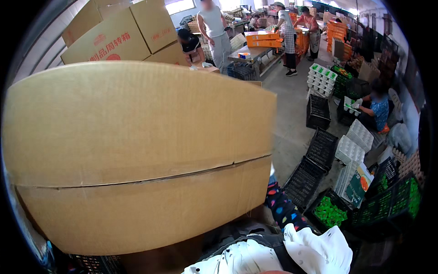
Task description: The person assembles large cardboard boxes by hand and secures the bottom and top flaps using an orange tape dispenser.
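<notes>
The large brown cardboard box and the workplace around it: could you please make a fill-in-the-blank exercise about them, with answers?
The large brown cardboard box stretches from the picture's far ___ past its middle.
The wearer's dark sleeve with coloured spots rises beside the box's ___-hand edge.
The small pieces heaped in the black plastic crates at lower right are coloured ___.

Missing words: left; right; green.

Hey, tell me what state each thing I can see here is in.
Box: panels meet at a dark seam; sealed or not, unclear.
Spotted sleeve: reaching toward the box's right edge.
Green pieces: heaped loose in a black crate.
Near white trays: stacked.
Far white trays: stacked, green showing on top.
Orange crates: stacked.
</notes>
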Available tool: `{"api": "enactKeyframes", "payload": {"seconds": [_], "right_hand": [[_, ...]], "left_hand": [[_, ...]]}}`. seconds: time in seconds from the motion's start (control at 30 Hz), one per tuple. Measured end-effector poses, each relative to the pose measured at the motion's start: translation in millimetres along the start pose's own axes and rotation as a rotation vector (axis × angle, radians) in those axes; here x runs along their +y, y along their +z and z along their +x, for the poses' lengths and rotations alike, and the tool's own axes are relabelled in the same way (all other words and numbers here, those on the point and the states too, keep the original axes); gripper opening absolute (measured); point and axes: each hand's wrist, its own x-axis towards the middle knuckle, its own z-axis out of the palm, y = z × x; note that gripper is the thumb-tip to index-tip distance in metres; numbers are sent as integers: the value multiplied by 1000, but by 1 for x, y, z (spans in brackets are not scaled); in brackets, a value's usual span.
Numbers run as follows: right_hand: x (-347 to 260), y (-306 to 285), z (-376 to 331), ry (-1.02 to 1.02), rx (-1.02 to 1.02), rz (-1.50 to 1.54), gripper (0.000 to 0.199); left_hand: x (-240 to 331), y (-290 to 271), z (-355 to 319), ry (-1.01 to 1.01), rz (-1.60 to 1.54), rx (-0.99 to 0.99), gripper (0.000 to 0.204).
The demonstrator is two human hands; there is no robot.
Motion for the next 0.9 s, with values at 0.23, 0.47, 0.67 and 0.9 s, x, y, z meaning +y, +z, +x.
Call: {"api": "enactKeyframes", "payload": {"seconds": [0.23,0.47,0.67,0.9], "right_hand": [[-108,-40,169,-269,349,136,42],[-116,-20,193,-179,584,-186,60],[-36,-70,113,64,522,57,62],[48,-144,-23,280,484,-179,61]], "left_hand": [[-20,137,29,69,-162,313,48],[-43,357,47,123,234,-400,49],[-6,548,-93,-178,-339,-891,91],[121,606,-130,-238,-537,-981,89]]}}
